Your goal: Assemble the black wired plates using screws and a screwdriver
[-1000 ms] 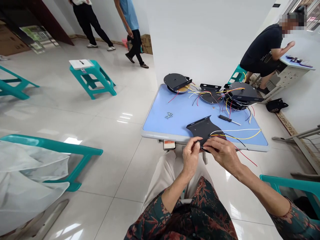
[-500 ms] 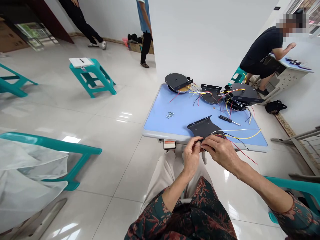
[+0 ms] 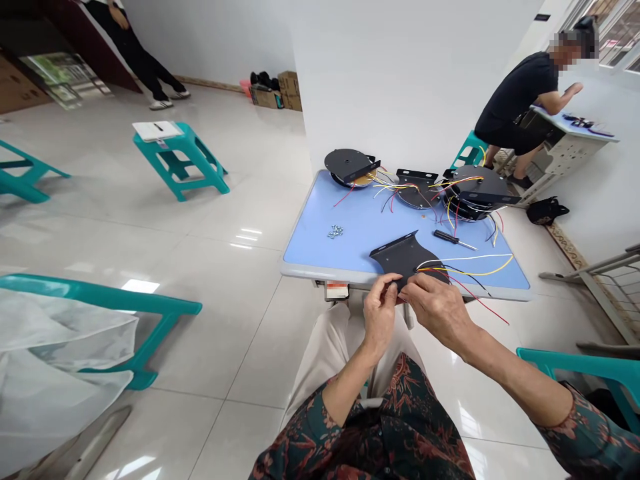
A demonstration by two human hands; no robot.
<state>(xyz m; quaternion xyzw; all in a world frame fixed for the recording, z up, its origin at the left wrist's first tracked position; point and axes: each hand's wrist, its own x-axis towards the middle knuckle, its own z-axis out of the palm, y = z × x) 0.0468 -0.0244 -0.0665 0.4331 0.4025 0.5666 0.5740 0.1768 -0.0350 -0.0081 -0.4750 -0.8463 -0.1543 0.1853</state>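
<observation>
A black metal plate (image 3: 403,255) with yellow, white, red and black wires (image 3: 475,273) lies at the near edge of a small blue table (image 3: 350,247). My left hand (image 3: 380,313) and my right hand (image 3: 439,308) meet at the plate's near edge, fingers pinched together on it. What sits between the fingertips is too small to make out. A black-handled screwdriver (image 3: 453,239) lies just beyond the plate, and a small heap of screws (image 3: 335,231) lies to the left.
Several black round assemblies (image 3: 350,163) with coloured wires stand along the table's far edge. A person in black (image 3: 520,100) sits at another desk at the right. Teal stools (image 3: 175,157) stand on the shiny floor at the left, and another person's legs (image 3: 135,53) show far back.
The view has shifted slightly. The people at the back have walked left, one out of sight. My hands stay pinched at the plate's near edge.
</observation>
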